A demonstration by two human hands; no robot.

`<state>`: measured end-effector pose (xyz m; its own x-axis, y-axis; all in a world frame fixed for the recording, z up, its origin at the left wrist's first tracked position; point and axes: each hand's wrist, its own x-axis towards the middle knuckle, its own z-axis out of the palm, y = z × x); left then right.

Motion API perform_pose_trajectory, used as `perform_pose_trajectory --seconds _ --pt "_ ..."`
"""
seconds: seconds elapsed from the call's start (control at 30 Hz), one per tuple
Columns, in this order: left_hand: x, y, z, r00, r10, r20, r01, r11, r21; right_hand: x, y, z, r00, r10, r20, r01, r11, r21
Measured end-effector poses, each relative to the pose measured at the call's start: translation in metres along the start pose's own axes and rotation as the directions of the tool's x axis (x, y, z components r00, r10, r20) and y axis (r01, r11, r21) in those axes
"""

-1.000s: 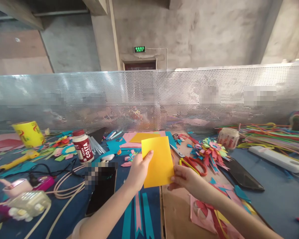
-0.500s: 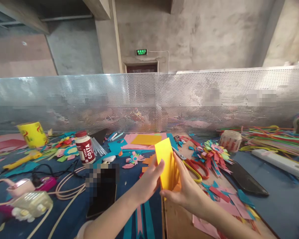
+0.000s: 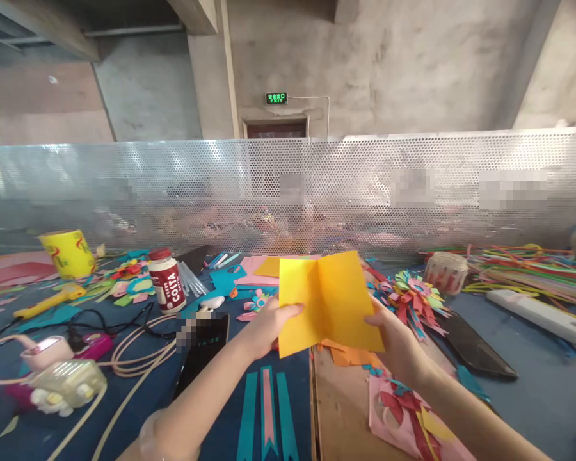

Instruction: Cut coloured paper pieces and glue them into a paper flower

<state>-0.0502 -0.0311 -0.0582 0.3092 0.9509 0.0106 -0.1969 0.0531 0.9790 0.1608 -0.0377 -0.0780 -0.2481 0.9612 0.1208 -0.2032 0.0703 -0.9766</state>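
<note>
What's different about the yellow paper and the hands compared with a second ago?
The yellow paper, which showed a single panel, now stands opened into two panels with a crease between them. Compared with half a second ago, the left hand and right hand have spread apart to its opposite sides; both hold it in every picture. The red-capped bottle and paper strips stayed put.
</note>
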Motion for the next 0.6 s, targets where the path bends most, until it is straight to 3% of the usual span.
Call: perform_pose_trajectory --seconds 0.1,0.2,0.27,0.33,0.37,0.4,0.43,0.5,0.6 --pt "0.000 0.007 -0.005 1.000 0.018 -0.014 -0.017 0.995 0.102 0.008 0.000 -0.011 0.995 0.032 -0.100 -0.036 0.999 -0.041" --pt "0.004 0.010 -0.009 0.992 0.114 -0.060 -0.092 0.954 0.286 0.017 -0.004 -0.018 0.995 -0.047 -0.085 0.040 0.997 -0.073" --pt "0.009 0.010 -0.014 0.965 0.224 -0.134 -0.147 0.890 0.431 0.025 -0.010 -0.021 0.994 -0.103 -0.042 0.097 0.987 -0.125" --pt "0.014 0.010 -0.021 0.919 0.337 -0.203 -0.184 0.825 0.534 0.035 -0.014 -0.029 0.987 -0.157 -0.019 0.143 0.936 -0.322" --pt "0.016 0.010 -0.026 0.894 0.379 -0.239 -0.192 0.806 0.560 0.040 -0.015 -0.034 0.983 -0.182 -0.025 0.147 0.863 -0.483" --pt "0.018 0.011 -0.030 0.870 0.406 -0.280 -0.193 0.802 0.565 0.045 -0.015 -0.040 0.976 -0.211 -0.044 0.129 0.732 -0.669" --pt "0.019 0.012 -0.034 0.848 0.417 -0.327 -0.189 0.815 0.548 0.049 -0.013 -0.046 0.972 -0.221 -0.073 0.055 0.522 -0.851" --pt "0.020 0.014 -0.039 0.824 0.397 -0.405 -0.185 0.863 0.469 0.054 -0.003 -0.058 0.968 -0.217 -0.128 -0.055 0.314 -0.948" --pt "0.019 0.017 -0.040 0.833 0.351 -0.427 -0.250 0.928 0.276 0.054 0.020 -0.064 0.977 -0.163 -0.135 -0.117 0.113 -0.987"
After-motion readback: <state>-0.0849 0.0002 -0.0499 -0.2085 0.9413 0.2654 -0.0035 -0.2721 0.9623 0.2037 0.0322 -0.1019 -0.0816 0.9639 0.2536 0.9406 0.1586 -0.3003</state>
